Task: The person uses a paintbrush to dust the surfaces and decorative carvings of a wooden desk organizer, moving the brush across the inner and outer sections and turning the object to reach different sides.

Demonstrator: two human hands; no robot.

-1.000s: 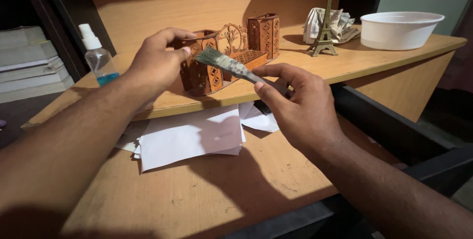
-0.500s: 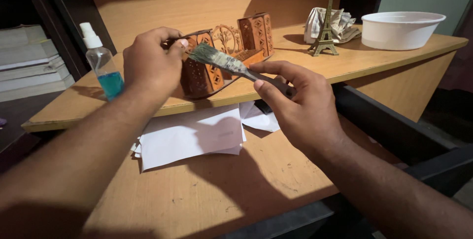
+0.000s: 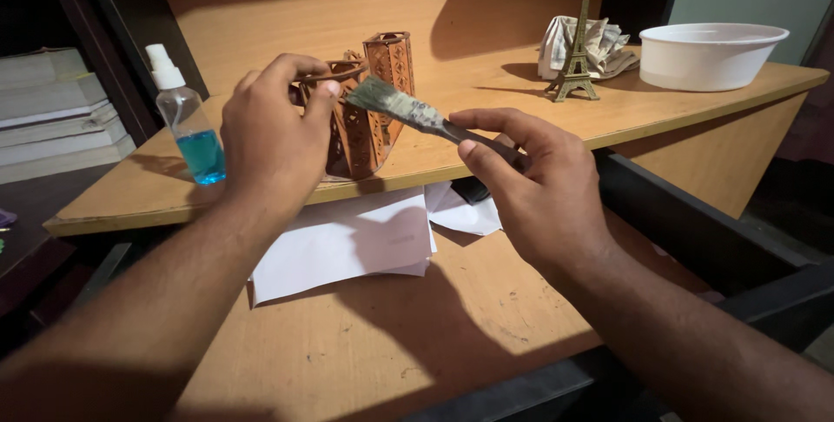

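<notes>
On the upper counter (image 3: 660,109) my left hand (image 3: 274,131) grips the carved wooden organizer (image 3: 369,113), turned end-on toward me. My right hand (image 3: 530,183) pinches the paintbrush (image 3: 408,111), bristles at the organizer's near end. I judge the brushing midway: this end is being worked, and how clean the other faces are I cannot tell.

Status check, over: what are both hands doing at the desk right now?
Left hand grips carved brown wooden organizer on shelf. Right hand holds flat grey-bristled paintbrush, bristles at the organizer. Clear spray bottle of blue liquid stands left, apart.
</notes>
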